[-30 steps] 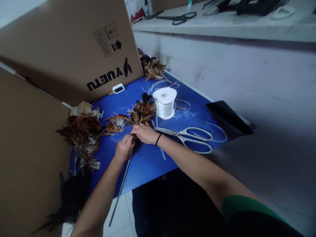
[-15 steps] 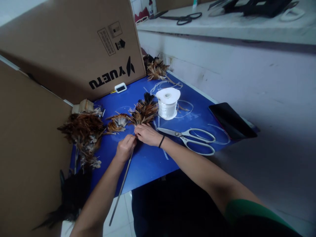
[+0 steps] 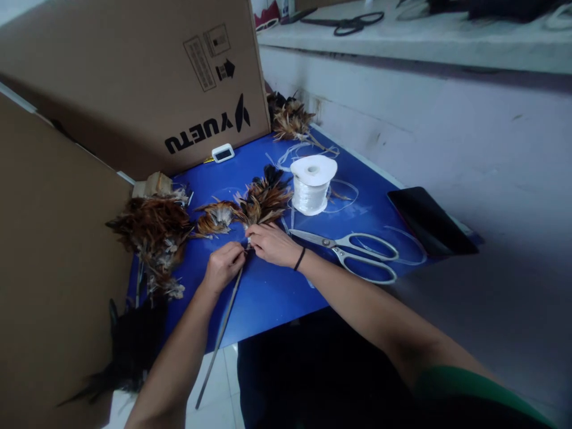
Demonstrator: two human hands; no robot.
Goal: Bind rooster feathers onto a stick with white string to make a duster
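Note:
My right hand [image 3: 274,245] is closed round the base of a feather duster's brown and black feathers [image 3: 264,199], where they meet a thin stick [image 3: 221,329]. The stick slants down over the table's near edge. Just to the left, my left hand [image 3: 223,266] pinches beside the top of the stick; what lies between its fingertips is too small to make out. A small bunch of loose feathers [image 3: 217,218] rests beyond the left hand. The spool of clear plastic strip [image 3: 311,199] stands upright past the right hand, and silver scissors [image 3: 342,245] lie beside its wrist.
A large cardboard box [image 3: 134,77] walls off the back left of the blue table [image 3: 277,298]. A heap of brown feathers [image 3: 154,229] lies left, with black feathers [image 3: 136,339] below. A tablet [image 3: 433,220] leans at right. Another feather bundle [image 3: 290,118] lies in the far corner.
My left hand has drawn slightly left, widening the gap between the hands. My right hand keeps its hold at the feather base. The view has shifted a little.

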